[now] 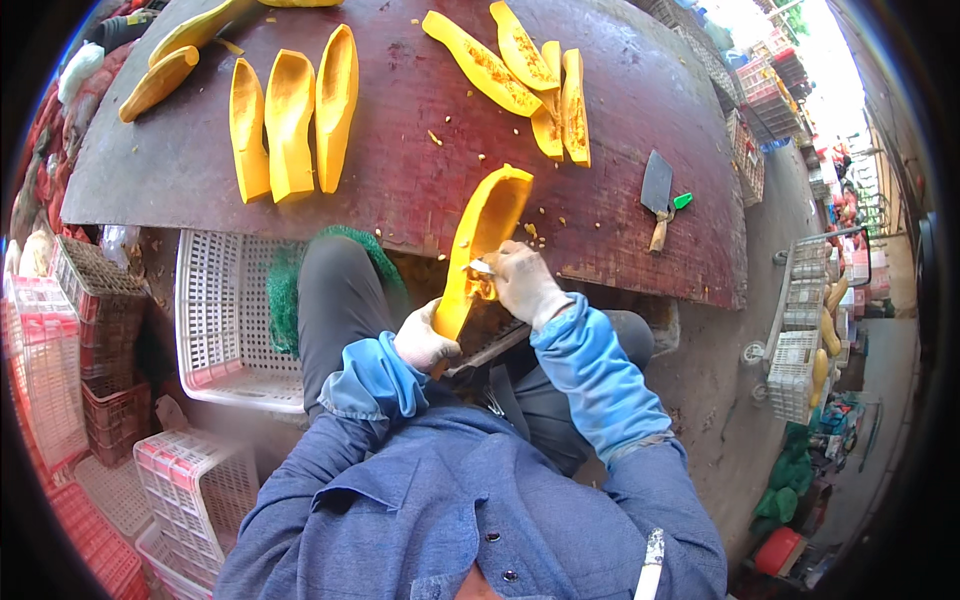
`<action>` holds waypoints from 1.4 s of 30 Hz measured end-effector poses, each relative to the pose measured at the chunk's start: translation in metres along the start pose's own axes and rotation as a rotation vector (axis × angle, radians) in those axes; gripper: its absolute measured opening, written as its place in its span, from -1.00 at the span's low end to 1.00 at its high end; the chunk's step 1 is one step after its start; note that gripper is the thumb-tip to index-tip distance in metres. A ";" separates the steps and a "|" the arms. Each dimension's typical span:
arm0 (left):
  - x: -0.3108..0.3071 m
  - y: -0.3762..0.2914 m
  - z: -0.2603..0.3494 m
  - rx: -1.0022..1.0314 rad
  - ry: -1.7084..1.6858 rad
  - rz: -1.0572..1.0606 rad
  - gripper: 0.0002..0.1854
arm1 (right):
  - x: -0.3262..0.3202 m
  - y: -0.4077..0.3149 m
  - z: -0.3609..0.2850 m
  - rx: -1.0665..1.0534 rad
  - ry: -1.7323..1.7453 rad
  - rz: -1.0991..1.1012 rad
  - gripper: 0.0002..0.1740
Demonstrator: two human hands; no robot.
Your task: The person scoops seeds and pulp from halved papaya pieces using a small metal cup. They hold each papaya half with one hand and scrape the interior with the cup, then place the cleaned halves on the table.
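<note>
My left hand, in a whitish work glove, grips the lower end of a long, curved piece of yellow pumpkin, which stands tilted at the table's near edge. My gloved right hand is closed on a small metal tool, its tip at the hollow side of the piece, where stringy pulp shows. The tool's kind cannot be told. Several hollowed pumpkin pieces lie in a row at the table's left. On its right, several more pieces have seeds and pulp inside.
Loose seeds dot the reddish wooden table. A cleaver and a green-handled tool lie at its right. A white plastic crate with green netting stands by my left knee. Stacked crates are at left; a loaded cart stands right.
</note>
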State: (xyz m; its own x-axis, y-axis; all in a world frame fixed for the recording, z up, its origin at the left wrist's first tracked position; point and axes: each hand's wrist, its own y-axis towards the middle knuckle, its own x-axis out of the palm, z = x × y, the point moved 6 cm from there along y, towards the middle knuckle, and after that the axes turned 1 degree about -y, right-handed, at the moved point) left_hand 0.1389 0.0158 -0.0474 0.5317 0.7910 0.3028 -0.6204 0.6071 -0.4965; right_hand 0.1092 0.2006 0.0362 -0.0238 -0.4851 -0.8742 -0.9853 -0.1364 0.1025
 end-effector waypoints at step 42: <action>0.002 -0.003 0.007 -0.055 0.079 0.019 -0.21 | 0.001 -0.030 -0.008 0.046 -0.006 0.096 -0.65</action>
State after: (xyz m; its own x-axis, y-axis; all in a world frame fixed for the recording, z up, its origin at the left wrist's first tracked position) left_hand 0.1375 0.0161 -0.0397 0.5648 0.7928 0.2289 -0.5998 0.5850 -0.5459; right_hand 0.1400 0.1973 0.0359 -0.1193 -0.4885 -0.8644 -0.9852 -0.0495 0.1639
